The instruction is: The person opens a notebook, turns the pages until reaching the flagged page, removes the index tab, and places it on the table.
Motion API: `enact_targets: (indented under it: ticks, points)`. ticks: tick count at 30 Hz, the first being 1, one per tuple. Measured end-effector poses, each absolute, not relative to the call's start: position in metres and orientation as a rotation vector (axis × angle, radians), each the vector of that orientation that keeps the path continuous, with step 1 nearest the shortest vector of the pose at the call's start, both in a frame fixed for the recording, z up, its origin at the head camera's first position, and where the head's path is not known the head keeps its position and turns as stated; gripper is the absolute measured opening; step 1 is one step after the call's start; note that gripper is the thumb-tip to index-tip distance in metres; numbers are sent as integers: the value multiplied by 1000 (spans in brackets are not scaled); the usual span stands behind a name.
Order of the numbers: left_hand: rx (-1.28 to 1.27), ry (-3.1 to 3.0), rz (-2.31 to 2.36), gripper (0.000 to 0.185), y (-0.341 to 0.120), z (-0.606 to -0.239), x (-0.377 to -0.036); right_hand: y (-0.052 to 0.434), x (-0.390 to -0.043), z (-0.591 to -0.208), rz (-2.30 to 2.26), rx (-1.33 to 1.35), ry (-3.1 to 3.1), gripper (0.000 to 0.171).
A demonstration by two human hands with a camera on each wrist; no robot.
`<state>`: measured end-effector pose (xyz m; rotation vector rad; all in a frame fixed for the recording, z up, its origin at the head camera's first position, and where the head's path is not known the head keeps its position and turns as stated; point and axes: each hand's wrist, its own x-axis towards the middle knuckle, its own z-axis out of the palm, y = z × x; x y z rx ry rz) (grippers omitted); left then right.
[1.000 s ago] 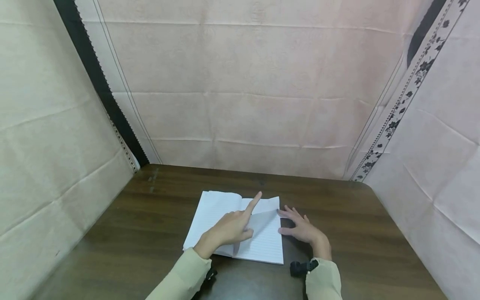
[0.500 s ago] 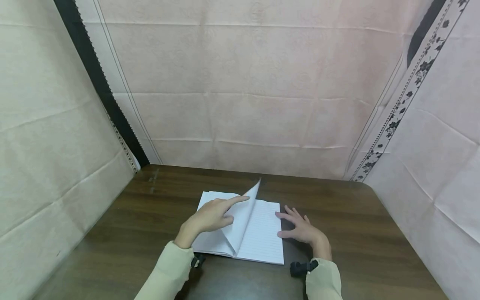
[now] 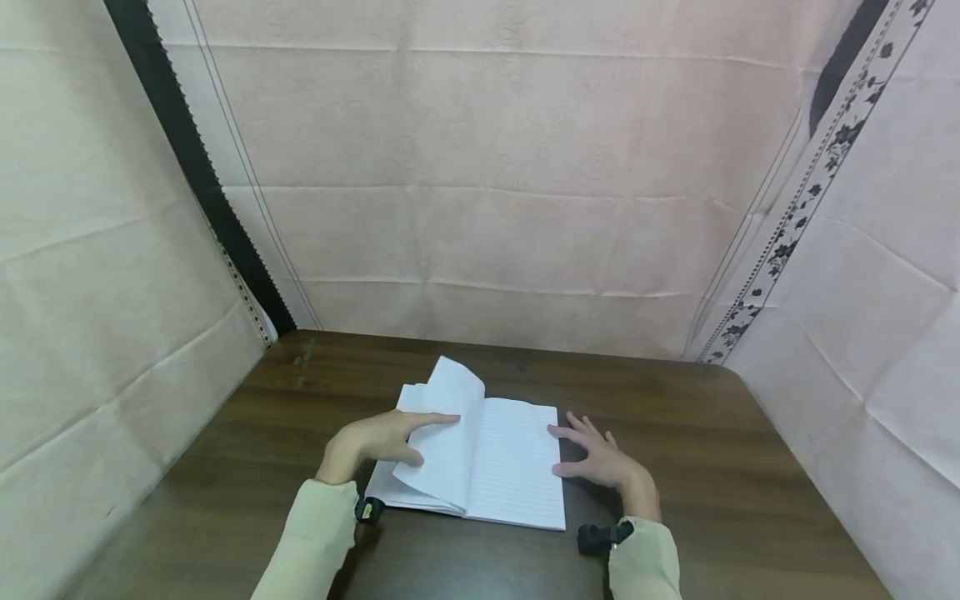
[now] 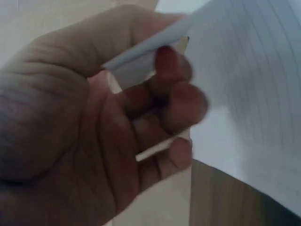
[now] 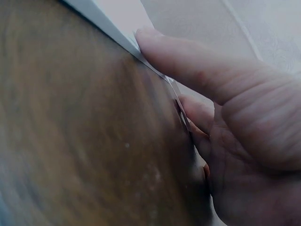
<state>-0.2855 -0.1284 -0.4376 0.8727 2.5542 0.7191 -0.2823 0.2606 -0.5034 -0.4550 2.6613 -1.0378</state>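
Observation:
An open notebook (image 3: 517, 471) with white ruled pages lies on the brown table. One of its pages (image 3: 446, 446) is lifted and curves over toward the left side. My left hand (image 3: 371, 437) pinches that page between thumb and fingers; in the left wrist view a folded bit of paper (image 4: 136, 70) shows between them, and ruled lines run across the paper to the right. At the notebook's right edge rests my right hand (image 3: 600, 458), fingers spread and relaxed. Its thumb (image 5: 174, 54) touches the edge of the pages in the right wrist view.
The brown wooden table (image 3: 712, 483) extends around the notebook. Pale cloth (image 3: 480, 208) hangs behind it and at both sides. Each wrist wears a black device (image 3: 596, 539), and both sleeves (image 3: 307, 533) are light green.
My left hand has moved leftward, carrying the page from the right side up and over to the left. The ruled right page is now uncovered. My right hand has stayed in place.

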Motion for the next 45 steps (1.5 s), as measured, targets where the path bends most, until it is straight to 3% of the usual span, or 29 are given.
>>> enact_targets:
  ticks: [12, 23, 34, 45]
  points:
    - [468, 2435, 770, 80, -154, -458, -290, 264, -282, -506, -1044, -455, 2664, 73]
    - [367, 2599, 675, 91, -157, -466, -291, 262, -282, -506, -1072, -480, 2658, 73]
    - [697, 2732, 660, 68, -134, -469, -295, 259, -281, -506, -1072, -460, 2656, 73]
    - [991, 2754, 465, 68, -76, -460, -275, 257, -281, -502, -1039, -409, 2676, 73]
